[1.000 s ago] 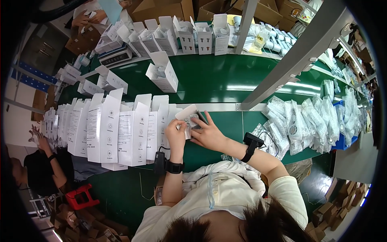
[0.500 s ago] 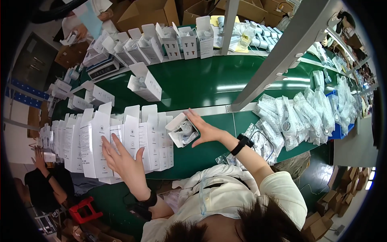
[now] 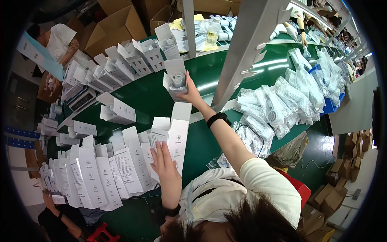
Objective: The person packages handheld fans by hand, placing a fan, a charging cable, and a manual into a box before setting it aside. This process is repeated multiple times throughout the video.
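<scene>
My right hand [image 3: 191, 93] is closed round the side of an open white box [image 3: 175, 93], flap up, beyond the row of boxes on the green bench. A clear-bagged part [image 3: 177, 81] sits inside it. My left hand [image 3: 164, 159] lies with stretched fingers against a tall white box [image 3: 177, 139] at the right end of the near row. The fingers touch the box's face; the thumb is partly hidden. More upright white boxes [image 3: 128, 167] stand close together left of this hand.
A grey metal post [image 3: 242, 56] rises right of my right hand. Bubble-wrapped parts [image 3: 278, 107] lie heaped at the right, beside a blue bin [image 3: 332, 103]. Filled open boxes [image 3: 135, 60] line the far side. A co-worker [image 3: 62, 46] is at the far left.
My right hand has carried the filled box away from me, past the near row. My left hand has shifted right to the row's end box. The view has turned.
</scene>
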Tool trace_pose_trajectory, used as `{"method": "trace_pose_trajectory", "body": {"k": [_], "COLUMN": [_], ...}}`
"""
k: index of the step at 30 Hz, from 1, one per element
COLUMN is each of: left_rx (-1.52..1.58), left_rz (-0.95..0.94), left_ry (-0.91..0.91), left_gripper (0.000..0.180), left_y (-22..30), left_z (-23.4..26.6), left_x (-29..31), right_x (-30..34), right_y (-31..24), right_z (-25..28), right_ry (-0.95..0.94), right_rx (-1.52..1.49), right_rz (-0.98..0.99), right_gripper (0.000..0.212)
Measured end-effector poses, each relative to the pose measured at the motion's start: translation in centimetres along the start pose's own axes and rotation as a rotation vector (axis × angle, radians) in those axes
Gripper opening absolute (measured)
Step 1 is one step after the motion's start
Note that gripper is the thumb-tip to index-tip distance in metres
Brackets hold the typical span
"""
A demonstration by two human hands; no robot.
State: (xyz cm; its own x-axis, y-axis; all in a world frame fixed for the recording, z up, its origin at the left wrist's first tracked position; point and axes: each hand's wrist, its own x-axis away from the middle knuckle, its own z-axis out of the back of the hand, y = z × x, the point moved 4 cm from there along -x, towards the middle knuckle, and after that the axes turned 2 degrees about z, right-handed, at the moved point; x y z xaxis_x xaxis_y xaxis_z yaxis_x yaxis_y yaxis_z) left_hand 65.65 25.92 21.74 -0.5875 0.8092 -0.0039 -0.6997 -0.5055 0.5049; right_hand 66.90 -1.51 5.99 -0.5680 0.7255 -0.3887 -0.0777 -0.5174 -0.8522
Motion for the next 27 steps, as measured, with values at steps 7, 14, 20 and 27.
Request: {"method": "trace_pose_trajectory", "body": {"k": [7,14,20,27], "left_rx": [-0.216,-0.052,0.764,1.289], "left_rz": [0.217,0.248,0.395,0.246], "left_ry": [-0.107,-0.164,-0.337,-0.258], "left_gripper": [0.067,0.083,0.077,0.071], "left_y": [-7.2,-9.4,-14.2,-6.9], "left_z": [-12.4,-12.7,-19.6,-12.5], "left_x": [-0.4,-6.5,-6.7,-4.5], "right_x": [10.1,9.3,11.0,12.3], "right_y": [-4.3,3.6,10.4,-6.5], "right_z": [9.1,30.7,34.3,29.3], "right_ry": [-0.36,-0.035,-0.186,0.137], "right_rx": [0.143,1.224,0.817,-0.155], "right_rz": [-0.433,-0.949,-0.88,-0.318], "right_gripper": [0.03,0.058,0.081,0.071]}}
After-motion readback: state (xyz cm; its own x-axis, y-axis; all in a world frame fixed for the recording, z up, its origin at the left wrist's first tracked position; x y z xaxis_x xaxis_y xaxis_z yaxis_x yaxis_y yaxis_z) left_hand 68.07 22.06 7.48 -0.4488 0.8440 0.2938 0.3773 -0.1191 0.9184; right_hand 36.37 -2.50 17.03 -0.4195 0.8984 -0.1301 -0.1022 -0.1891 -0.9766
